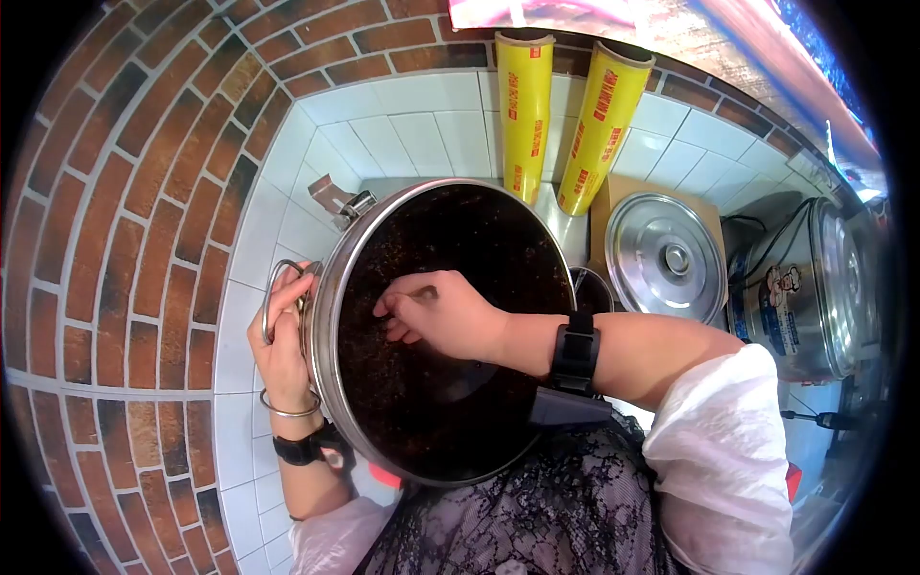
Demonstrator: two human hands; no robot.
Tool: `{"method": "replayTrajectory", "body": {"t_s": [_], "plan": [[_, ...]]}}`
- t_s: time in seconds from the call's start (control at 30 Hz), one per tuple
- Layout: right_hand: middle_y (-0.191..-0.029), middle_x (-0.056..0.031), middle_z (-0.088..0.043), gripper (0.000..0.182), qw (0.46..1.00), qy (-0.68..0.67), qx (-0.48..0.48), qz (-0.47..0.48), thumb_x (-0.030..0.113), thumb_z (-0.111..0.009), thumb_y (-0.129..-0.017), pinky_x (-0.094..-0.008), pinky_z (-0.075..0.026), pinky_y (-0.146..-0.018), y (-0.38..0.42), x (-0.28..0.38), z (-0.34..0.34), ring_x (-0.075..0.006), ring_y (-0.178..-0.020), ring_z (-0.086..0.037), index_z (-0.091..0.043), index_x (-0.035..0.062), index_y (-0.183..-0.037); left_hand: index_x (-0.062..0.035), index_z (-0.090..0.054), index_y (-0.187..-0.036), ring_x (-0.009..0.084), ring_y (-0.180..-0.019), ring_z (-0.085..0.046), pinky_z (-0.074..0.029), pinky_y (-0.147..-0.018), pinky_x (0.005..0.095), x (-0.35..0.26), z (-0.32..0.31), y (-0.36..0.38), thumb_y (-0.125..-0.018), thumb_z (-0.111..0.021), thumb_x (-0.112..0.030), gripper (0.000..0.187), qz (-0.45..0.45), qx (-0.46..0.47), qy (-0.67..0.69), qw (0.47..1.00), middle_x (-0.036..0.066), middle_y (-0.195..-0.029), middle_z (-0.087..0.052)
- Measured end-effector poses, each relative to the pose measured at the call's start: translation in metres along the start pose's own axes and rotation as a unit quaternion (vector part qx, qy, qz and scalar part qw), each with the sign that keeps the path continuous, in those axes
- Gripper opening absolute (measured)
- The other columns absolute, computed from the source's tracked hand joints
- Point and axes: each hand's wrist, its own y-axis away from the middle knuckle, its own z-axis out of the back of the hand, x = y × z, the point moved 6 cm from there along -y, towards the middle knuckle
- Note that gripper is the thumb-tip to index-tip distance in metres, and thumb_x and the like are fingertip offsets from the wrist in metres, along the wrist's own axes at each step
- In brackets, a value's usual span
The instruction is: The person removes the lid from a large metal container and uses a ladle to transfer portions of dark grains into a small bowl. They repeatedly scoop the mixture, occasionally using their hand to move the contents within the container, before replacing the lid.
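Observation:
A large round stainless-steel pot stands in front of me, filled with a dark brown, nearly black content with small specks on its surface. My left hand is closed round the wire handle on the pot's left side. Over the dark content hovers my right hand, its fingers curled in and the thumb against them. Whatever it may hold is hidden. Below my right forearm, a flat dark grey piece lies across the pot's near-right rim.
Two yellow printed rolls or boxes stand against the tiled wall behind the pot. To the right are a round metal lid leaning on cardboard and another steel pot with a cook picture. A brick-patterned wall borders the left.

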Motion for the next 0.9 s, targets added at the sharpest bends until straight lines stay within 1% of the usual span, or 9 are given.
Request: {"method": "replayTrajectory", "body": {"t_s": [0.03,0.1,0.27,0.43,0.47,0.57,0.63,0.73,0.9], "plan": [[-0.077,-0.0107,-0.065,0.022,1.000,0.000,0.000,0.001,0.013,-0.048,-0.092,-0.0283,-0.054,-0.067,0.004,0.003,0.003,-0.0162,-0.072,-0.065,-0.065,-0.0023,-0.095,0.0072,-0.064,-0.106,0.0289,-0.120,-0.050,-0.031,-0.107,0.0392,0.002,0.000,0.000,-0.092,-0.040,-0.002,0.029,0.004,0.000,0.024,1.000,0.021,-0.119,-0.060],[-0.090,-0.0090,-0.065,0.026,1.000,0.007,0.012,-0.023,0.018,-0.046,-0.097,-0.0273,-0.054,-0.074,0.012,0.005,0.008,-0.0157,-0.083,-0.066,-0.062,-0.0023,-0.102,0.0071,-0.064,-0.105,0.0288,-0.120,-0.050,-0.032,-0.107,0.0391,0.003,0.000,-0.002,-0.092,-0.041,-0.003,0.029,0.001,0.002,0.007,1.000,0.020,-0.118,-0.060],[-0.090,-0.0090,-0.065,0.026,1.000,-0.028,-0.009,-0.007,0.018,-0.046,-0.097,-0.0271,-0.054,-0.073,0.034,0.015,0.023,-0.0161,-0.082,-0.066,-0.062,-0.0019,-0.103,0.0073,-0.064,-0.105,0.0286,-0.119,-0.051,-0.032,-0.107,0.0389,-0.001,-0.002,0.001,-0.093,-0.041,-0.004,0.029,0.013,-0.011,-0.014,1.000,0.020,-0.118,-0.060],[-0.090,-0.0093,-0.066,0.026,1.000,-0.005,-0.024,0.008,0.017,-0.045,-0.098,-0.0270,-0.054,-0.073,0.056,0.029,0.038,-0.0162,-0.082,-0.066,-0.062,-0.0020,-0.103,0.0075,-0.065,-0.105,0.0291,-0.119,-0.051,-0.029,-0.109,0.0404,-0.006,0.001,0.004,-0.087,-0.037,-0.001,0.034,0.004,-0.035,-0.039,0.999,0.021,-0.118,-0.060],[-0.088,-0.0088,-0.065,0.026,0.999,-0.004,-0.033,0.012,0.017,-0.045,-0.097,-0.0263,-0.054,-0.071,0.061,0.031,0.042,-0.0147,-0.081,-0.065,-0.063,-0.0013,-0.101,0.0078,-0.065,-0.104,0.0285,-0.121,-0.050,-0.027,-0.111,0.0408,-0.009,0.000,0.005,-0.084,-0.035,0.001,0.037,0.014,-0.046,-0.041,0.998,0.020,-0.117,-0.061],[-0.085,-0.0083,-0.064,0.025,0.999,-0.008,-0.045,0.014,0.018,-0.046,-0.097,-0.0256,-0.053,-0.070,0.073,0.032,0.053,-0.0130,-0.079,-0.064,-0.063,-0.0007,-0.099,0.0081,-0.065,-0.104,0.0278,-0.121,-0.050,-0.027,-0.111,0.0407,-0.004,0.008,0.009,-0.084,-0.035,0.000,0.037,0.030,-0.081,-0.062,0.994,0.019,-0.117,-0.062],[-0.086,-0.0082,-0.065,0.026,0.998,-0.023,-0.058,0.003,0.019,-0.047,-0.097,-0.0254,-0.053,-0.071,0.081,0.031,0.060,-0.0128,-0.079,-0.064,-0.063,-0.0009,-0.100,0.0072,-0.065,-0.105,0.0278,-0.121,-0.050,-0.029,-0.110,0.0403,0.001,0.015,0.010,-0.086,-0.036,-0.001,0.036,0.030,-0.080,-0.067,0.994,0.019,-0.117,-0.062],[-0.086,-0.0079,-0.065,0.026,0.997,-0.028,-0.072,-0.003,0.019,-0.047,-0.098,-0.0253,-0.052,-0.072,0.093,0.032,0.067,-0.0129,-0.079,-0.064,-0.062,-0.0015,-0.101,0.0062,-0.065,-0.106,0.0277,-0.118,-0.053,-0.035,-0.106,0.0395,0.007,0.019,0.014,-0.090,-0.037,-0.004,0.035,0.071,-0.094,-0.032,0.993,0.018,-0.118,-0.062],[-0.088,-0.0082,-0.066,0.026,0.994,-0.028,-0.110,-0.004,0.017,-0.046,-0.098,-0.0252,-0.054,-0.071,0.109,0.028,0.082,-0.0141,-0.080,-0.066,-0.063,-0.0016,-0.101,0.0069,-0.065,-0.107,0.0274,-0.118,-0.053,-0.034,-0.106,0.0391,0.009,0.017,0.011,-0.089,-0.036,-0.004,0.035,0.059,-0.089,-0.027,0.994,0.018,-0.118,-0.062]]}}
